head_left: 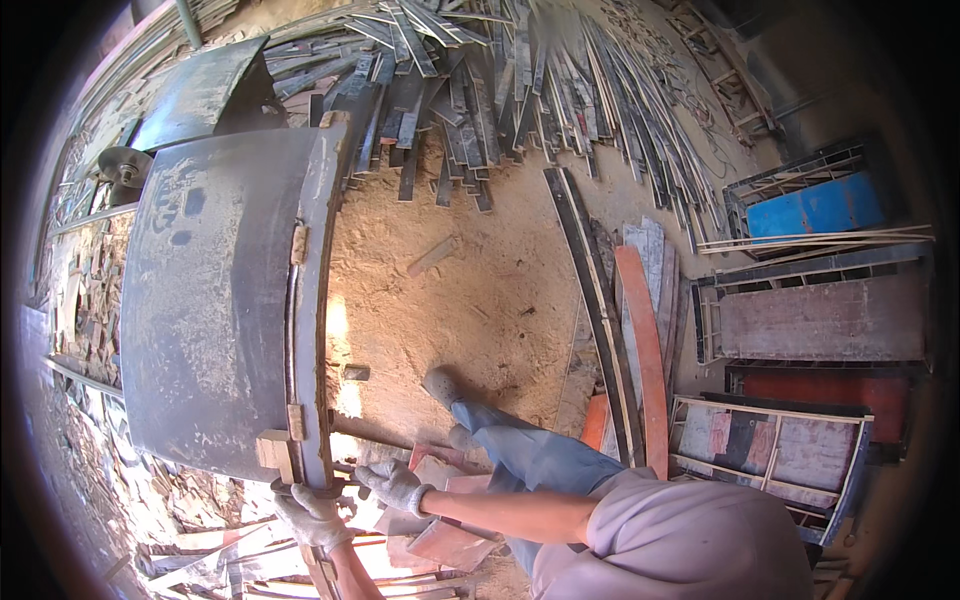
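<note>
Both my hands wear pale work gloves and are at the near end of a long dark machine table [220, 320]. My left hand [312, 518] is closed at the end of the metal rail [312, 400] along the table's right edge; what its fingers grip is hidden. A small wooden block [273, 452] sits on the corner just beyond it. My right hand [392, 485] is to the right of the rail, fingers loosely apart and pointing toward a dark fitting at the rail's end. Nothing shows in its palm. A wooden strip [318, 572] runs below my left hand.
Long narrow boards [460, 90] lie heaped at the far side. Sawdust [450, 270] covers the ground. On the right are a reddish plank [645, 350] and framed panels [820, 315]. Reddish board offcuts [450, 540] lie by my feet; a round metal disc [125, 165] stands left.
</note>
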Motion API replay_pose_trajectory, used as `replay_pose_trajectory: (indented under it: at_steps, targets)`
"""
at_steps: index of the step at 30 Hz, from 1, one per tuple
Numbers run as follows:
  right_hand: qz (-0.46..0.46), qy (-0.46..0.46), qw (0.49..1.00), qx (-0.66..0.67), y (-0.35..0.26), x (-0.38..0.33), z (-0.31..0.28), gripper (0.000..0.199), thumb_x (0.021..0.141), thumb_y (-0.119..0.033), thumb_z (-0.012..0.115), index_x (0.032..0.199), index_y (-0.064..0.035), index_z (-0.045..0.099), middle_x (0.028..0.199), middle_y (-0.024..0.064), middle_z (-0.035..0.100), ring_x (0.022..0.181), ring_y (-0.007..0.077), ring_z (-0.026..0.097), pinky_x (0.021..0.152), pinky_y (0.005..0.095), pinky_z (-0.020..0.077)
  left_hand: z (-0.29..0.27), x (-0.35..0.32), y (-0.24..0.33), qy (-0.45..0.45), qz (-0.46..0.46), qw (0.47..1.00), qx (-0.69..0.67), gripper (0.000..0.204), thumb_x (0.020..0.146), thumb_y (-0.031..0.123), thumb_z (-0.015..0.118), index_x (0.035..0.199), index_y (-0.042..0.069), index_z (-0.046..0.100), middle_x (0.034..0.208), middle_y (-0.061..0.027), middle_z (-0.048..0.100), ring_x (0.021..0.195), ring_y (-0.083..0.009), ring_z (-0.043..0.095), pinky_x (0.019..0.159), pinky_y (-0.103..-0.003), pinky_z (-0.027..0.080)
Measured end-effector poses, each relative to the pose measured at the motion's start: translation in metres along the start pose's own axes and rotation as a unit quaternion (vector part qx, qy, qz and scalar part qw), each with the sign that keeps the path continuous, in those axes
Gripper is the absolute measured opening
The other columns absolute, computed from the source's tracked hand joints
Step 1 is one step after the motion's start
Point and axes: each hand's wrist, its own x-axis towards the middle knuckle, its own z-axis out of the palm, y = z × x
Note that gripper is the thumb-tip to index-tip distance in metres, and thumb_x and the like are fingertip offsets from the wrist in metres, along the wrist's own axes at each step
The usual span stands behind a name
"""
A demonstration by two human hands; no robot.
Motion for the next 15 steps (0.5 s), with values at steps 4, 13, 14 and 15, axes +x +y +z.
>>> replay_pose_trajectory:
  at_steps: [4,13,14,15]
  targets:
    - [0.033,-0.04,0.998,0.041,0.022,0.014,-0.003,0.041,0.106,-0.039,0.059,0.106,-0.0014,0.075,0.073,0.0034,0.071,0.055,0.0151,0.067,0.052,0.0342,0.0543,0.004,0.0,-0.01,0.004,0.034,0.999,-0.027,0.065,0.1,0.06,0.053,0.115,-0.002,0.063,0.101,-0.0263,0.063,0.095,-0.0457,0.061,0.084,-0.054,0.047]
    - [0.193,-0.085,0.974,0.077,-0.032,0.018,-0.033,0.037,0.099,-0.045,0.069,0.104,-0.0085,0.076,0.07,-0.0004,0.063,0.053,0.0112,0.052,0.042,0.0308,0.0377,0.0,-0.001,0.021,0.063,0.031,0.994,0.081,0.037,0.094,0.041,0.064,0.101,0.005,0.065,0.09,-0.0155,0.065,0.088,-0.0387,0.061,0.081,-0.052,0.046]
    - [0.18,-0.089,0.977,0.076,-0.041,0.014,-0.032,0.039,0.099,-0.045,0.07,0.108,-0.0076,0.075,0.08,0.0011,0.067,0.063,0.0115,0.058,0.048,0.0302,0.0437,-0.001,0.001,0.022,0.075,0.035,0.994,0.073,0.036,0.093,0.042,0.066,0.103,0.007,0.065,0.091,-0.0143,0.065,0.088,-0.0375,0.061,0.081,-0.052,0.046]
    - [0.166,-0.093,0.979,0.07,-0.049,0.01,-0.034,0.042,0.099,-0.046,0.07,0.113,-0.0066,0.074,0.09,0.0027,0.071,0.072,0.0118,0.064,0.054,0.0297,0.0498,0.0,0.006,0.021,0.045,0.014,0.995,0.087,0.037,0.092,0.043,0.067,0.104,0.007,0.065,0.093,-0.0137,0.066,0.091,-0.0367,0.062,0.083,-0.051,0.046]
